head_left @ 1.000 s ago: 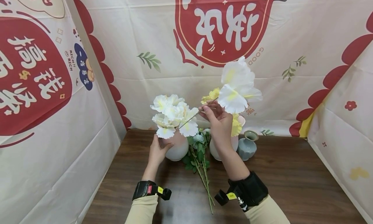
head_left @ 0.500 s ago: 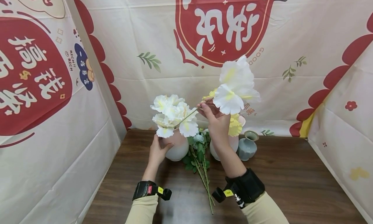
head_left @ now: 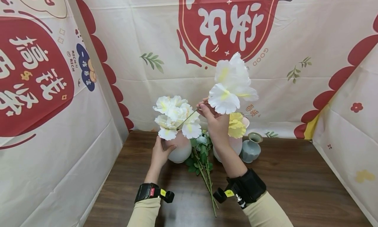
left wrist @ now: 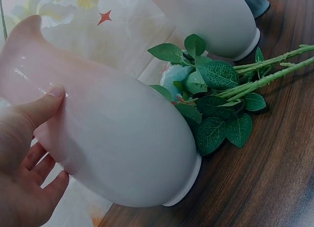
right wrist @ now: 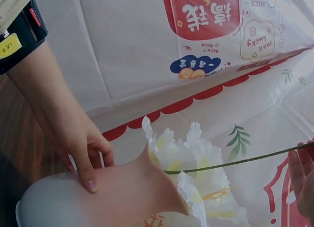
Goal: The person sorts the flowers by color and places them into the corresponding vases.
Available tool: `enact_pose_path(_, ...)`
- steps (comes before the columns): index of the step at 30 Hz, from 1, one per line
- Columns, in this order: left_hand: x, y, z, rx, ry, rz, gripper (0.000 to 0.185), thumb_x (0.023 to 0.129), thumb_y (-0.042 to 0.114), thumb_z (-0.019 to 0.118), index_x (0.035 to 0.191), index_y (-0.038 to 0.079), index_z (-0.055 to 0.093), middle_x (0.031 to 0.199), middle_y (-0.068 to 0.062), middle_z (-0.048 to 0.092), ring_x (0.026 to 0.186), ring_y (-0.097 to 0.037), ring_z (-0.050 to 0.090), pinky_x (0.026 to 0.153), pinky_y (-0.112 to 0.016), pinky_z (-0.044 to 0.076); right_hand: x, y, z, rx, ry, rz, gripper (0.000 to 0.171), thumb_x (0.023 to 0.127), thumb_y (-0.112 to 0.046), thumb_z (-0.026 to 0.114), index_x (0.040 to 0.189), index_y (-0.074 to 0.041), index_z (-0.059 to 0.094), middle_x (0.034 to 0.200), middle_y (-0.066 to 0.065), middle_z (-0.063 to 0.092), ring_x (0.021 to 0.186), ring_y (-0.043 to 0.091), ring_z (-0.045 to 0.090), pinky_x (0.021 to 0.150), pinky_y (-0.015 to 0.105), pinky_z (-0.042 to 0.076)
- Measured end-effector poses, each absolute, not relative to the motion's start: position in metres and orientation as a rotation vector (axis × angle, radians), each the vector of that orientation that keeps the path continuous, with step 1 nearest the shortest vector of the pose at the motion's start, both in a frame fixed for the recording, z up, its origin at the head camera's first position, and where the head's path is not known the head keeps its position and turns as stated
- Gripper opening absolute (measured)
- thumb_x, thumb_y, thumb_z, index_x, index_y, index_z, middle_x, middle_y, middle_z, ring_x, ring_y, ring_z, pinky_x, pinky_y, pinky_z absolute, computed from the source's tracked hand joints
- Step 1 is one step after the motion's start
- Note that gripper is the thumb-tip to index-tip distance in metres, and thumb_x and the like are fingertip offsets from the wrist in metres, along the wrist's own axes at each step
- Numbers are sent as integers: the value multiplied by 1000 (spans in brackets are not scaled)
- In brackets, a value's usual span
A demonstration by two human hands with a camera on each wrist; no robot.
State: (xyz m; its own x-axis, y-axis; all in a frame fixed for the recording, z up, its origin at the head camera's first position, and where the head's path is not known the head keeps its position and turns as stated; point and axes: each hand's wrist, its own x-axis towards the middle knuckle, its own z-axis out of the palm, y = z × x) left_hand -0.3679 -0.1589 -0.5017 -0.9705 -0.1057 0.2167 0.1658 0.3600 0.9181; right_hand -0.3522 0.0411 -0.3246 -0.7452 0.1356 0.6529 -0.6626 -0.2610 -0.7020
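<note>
My left hand (head_left: 158, 154) grips the neck of a pink-and-white vase (head_left: 180, 152), thumb and fingers on either side in the left wrist view. White artificial flowers (head_left: 174, 113) with yellow centres fill its mouth. Above and to the right, my right hand (head_left: 218, 128) pinches the stem of another large white artificial flower (head_left: 228, 86). In the right wrist view that green stem (right wrist: 235, 162) slants into the vase's mouth beside the other blooms; its lower end is hidden. Only part of the right hand shows there.
Leafy stems with a pale blue flower (head_left: 202, 140) lie on the wooden table (head_left: 295, 181) just right of the vase. Beyond them stand a second pale vase (head_left: 237, 145), a yellow flower (head_left: 237, 126) above it, and a small blue-grey vase (head_left: 251, 150). Printed cloth surrounds the table.
My right hand has moved left with the white flower, bringing the bloom closer to the held vase. The left hand and the vase have stayed in place.
</note>
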Motion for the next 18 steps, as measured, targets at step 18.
enact_pose_path(18, -368, -160, -503, -57, -2388, -1619, 73, 79, 29, 76, 136, 11, 34, 144, -13, 42, 134, -28, 39, 106, -44, 38, -351, 23, -320, 708, -1687, 1944, 16, 88, 7, 58, 104, 11, 57, 95, 35, 59, 91, 44, 63, 81, 38, 56)
